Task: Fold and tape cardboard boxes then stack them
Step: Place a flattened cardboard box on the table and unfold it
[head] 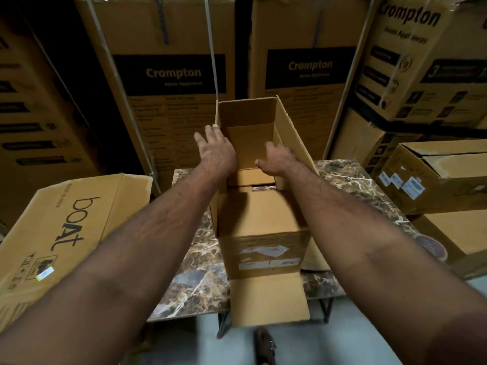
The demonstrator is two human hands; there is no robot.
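Folding is in hand: the left hand (217, 151), fingers straight, and the right hand (278, 160), fingers hidden, work the box (263, 214) flaps on the bench (350, 185); taping likely follows.

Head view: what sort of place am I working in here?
Probably a warehouse or stockroom: tall Crompton cartons stacked behind, a boAt carton on the left, and an open box on a marble-patterned table.
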